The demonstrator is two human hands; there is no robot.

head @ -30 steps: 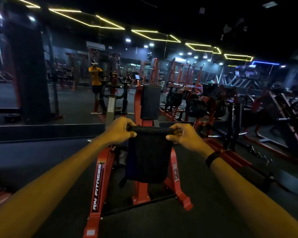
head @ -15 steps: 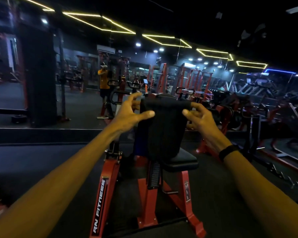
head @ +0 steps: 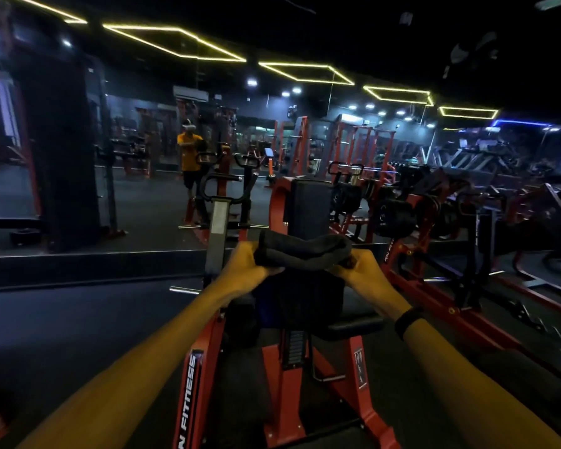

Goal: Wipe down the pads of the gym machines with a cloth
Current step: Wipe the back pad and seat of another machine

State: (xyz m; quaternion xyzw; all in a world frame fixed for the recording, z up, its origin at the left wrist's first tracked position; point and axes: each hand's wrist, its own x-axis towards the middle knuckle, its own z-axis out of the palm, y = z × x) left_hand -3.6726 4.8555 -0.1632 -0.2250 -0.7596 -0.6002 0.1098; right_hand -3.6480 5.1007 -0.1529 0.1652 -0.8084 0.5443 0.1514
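Observation:
A dark cloth (head: 302,251) is bunched and folded between both hands, in front of a red gym machine (head: 201,358). My left hand (head: 248,268) grips its left end and my right hand (head: 353,268) grips its right end. Below the cloth a dark hanging part covers the view of the machine's upright chest pad (head: 308,205), whose top shows behind the cloth. The black seat pad (head: 353,325) lies lower right of the hands.
A wall mirror (head: 143,189) ahead reflects the gym and a person in a yellow shirt (head: 188,153). More red machines (head: 434,222) with black weight plates crowd the right side. Dark rubber floor (head: 62,319) spreads to the left.
The cloth, held spread out by its top edge before, is now gathered into a folded bundle between both hands. The hands have dropped lower.

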